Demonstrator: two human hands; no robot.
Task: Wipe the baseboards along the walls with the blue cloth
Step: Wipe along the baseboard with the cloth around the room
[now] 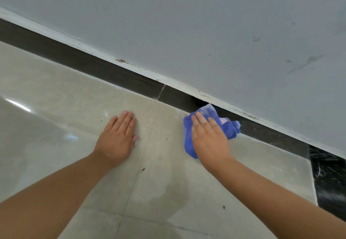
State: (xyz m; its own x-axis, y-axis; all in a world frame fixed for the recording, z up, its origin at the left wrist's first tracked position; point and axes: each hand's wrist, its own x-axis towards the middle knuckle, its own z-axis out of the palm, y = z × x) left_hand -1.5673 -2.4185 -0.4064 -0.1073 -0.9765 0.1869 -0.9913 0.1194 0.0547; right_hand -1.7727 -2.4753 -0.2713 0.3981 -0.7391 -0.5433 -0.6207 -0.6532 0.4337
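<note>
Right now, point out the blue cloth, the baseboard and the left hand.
blue cloth [229, 127]: head view, bunched part right of the right hand.
baseboard [104, 71]: head view, dark face left of the joint.
left hand [118, 135]: head view, back of the hand.

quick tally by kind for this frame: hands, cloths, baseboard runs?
Hands: 2, left hand flat on the floor tile, right hand pressing the cloth
Blue cloth: 1, against the baseboard
Dark baseboard: 1 run, one joint visible
Total: 4
</note>
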